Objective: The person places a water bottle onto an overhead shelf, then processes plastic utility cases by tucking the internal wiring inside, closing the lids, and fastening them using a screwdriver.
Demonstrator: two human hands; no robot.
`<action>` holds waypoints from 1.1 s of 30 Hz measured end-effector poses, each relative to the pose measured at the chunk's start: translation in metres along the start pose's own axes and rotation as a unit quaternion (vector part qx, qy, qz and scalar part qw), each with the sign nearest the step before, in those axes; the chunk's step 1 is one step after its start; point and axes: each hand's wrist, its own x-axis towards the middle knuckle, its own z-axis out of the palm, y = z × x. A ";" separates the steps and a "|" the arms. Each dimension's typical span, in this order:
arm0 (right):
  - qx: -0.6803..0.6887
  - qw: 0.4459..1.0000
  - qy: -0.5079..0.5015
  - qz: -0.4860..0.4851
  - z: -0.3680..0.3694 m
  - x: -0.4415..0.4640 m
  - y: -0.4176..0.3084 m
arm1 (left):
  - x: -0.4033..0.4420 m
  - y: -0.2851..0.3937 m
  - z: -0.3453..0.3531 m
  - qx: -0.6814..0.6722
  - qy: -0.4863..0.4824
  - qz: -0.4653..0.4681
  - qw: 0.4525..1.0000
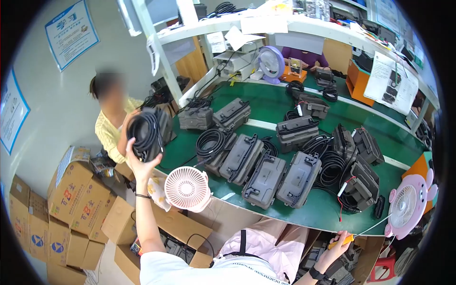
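My left hand [142, 166] reaches out to the left, thumb and fingers closed on the lower part of a coil of black cable [144, 134]. Behind the coil shows a dark case [165, 126]. A co-worker's hand [127, 124] is at the same bundle, from the far side. Low on the right, at the bench edge, my right hand [338, 243] grips the orange handle of a screwdriver [348, 239]. Its thin shaft points up and right, toward a pink fan. Dark grey latched cases [298, 179] stand in rows on the green bench, several with coiled cables [209, 144].
A co-worker in a yellow top [111, 135] is at the left. A pink round fan [187, 188] stands at the bench's near edge, an animal-shaped fan [403, 205] at the right. Cardboard boxes [78, 194] pile up on the left; a shelf [304, 24] crosses above the bench [228, 192].
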 end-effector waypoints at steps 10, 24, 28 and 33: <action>-0.039 0.999 0.015 0.016 -0.011 0.000 0.007 | -0.022 -0.079 0.049 -0.023 -0.239 -0.109 0.965; -0.036 0.999 -0.010 0.037 -0.005 0.001 0.015 | 0.004 -0.054 0.038 0.011 -0.393 -0.002 0.919; -0.054 0.998 -0.013 0.017 -0.011 0.006 0.023 | 0.003 0.047 0.021 0.097 -0.182 0.022 0.978; -0.109 0.991 -0.064 -0.049 -0.007 0.024 0.054 | -0.066 0.198 0.045 -0.261 -0.229 -0.030 0.937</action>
